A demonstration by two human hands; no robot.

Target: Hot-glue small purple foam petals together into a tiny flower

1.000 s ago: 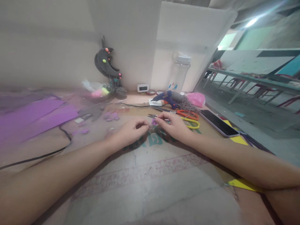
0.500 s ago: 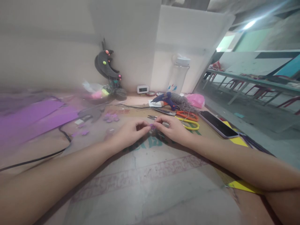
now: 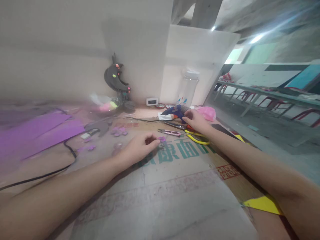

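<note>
My left hand (image 3: 140, 146) rests on the cardboard-covered table and pinches a small purple foam flower (image 3: 162, 139) between thumb and fingertips. My right hand (image 3: 196, 120) is stretched forward, its fingers at the handle of a blue hot glue gun (image 3: 175, 111) that lies near the back of the table. I cannot tell whether the fingers have closed on the handle. Pink thread snips (image 3: 169, 132) lie between the two hands. Yellow-handled scissors (image 3: 197, 138) and orange-handled scissors lie under my right wrist.
Purple foam sheets (image 3: 35, 128) and loose purple flowers (image 3: 119, 130) lie at the left, with a black cable (image 3: 67, 148). A black moon ornament (image 3: 115, 77), small clock (image 3: 152, 101), water bottle (image 3: 188, 88) and pink bag (image 3: 207, 112) stand along the back wall. A yellow sheet (image 3: 262, 203) pokes out at the right.
My right hand left the purple flower and reached forward-right to the glue gun. The left hand stayed in place with the flower. The camera tilted up a little.
</note>
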